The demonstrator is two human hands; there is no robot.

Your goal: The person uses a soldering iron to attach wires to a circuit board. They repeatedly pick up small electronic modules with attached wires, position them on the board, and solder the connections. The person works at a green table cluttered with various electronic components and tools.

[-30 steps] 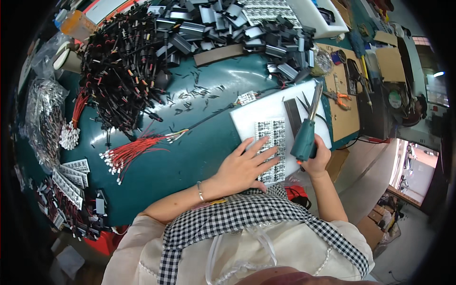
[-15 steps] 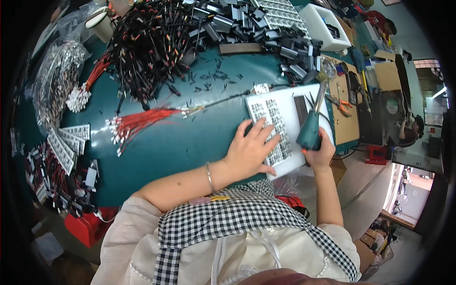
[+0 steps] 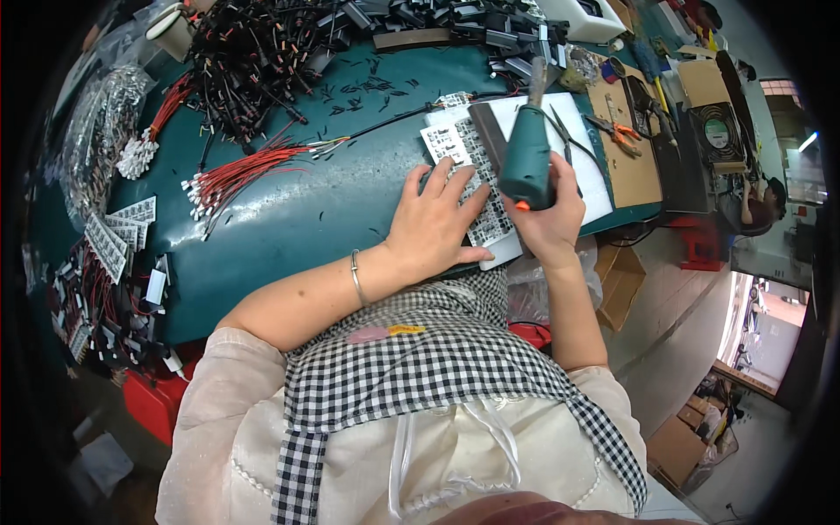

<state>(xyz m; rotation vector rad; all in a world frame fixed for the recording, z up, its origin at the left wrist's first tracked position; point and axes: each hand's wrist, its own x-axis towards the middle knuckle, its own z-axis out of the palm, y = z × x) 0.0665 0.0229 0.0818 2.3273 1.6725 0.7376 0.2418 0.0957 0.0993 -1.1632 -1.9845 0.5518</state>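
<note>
My left hand (image 3: 437, 214) lies flat with fingers spread on a white sheet (image 3: 492, 223) covered in rows of small dark squares. In my right hand (image 3: 556, 223) is a dark green heat gun (image 3: 528, 157), its metal nozzle pointing away from me. It is held over the right side of the sheet and the white foam board (image 3: 591, 179). A flat dark strip (image 3: 486, 131) lies beside the sheet, partly behind the heat gun. A black cable with a bundle of red wires (image 3: 249, 171) at its left end stretches across the table to the sheet's far end.
Black cables (image 3: 254, 79) are heaped at the far left, dark metal housings (image 3: 516, 39) at the back. Small black bits (image 3: 372, 86) are scattered between. Orange-handled pliers (image 3: 623, 133) lie on a brown board at right. Bagged parts (image 3: 109, 131) and fanned sheets (image 3: 107, 245) lie left.
The heat gun has moved left with my right hand, closer to the sheet and my left hand. My left hand stays on the sheet. The whole view has shifted slightly.
</note>
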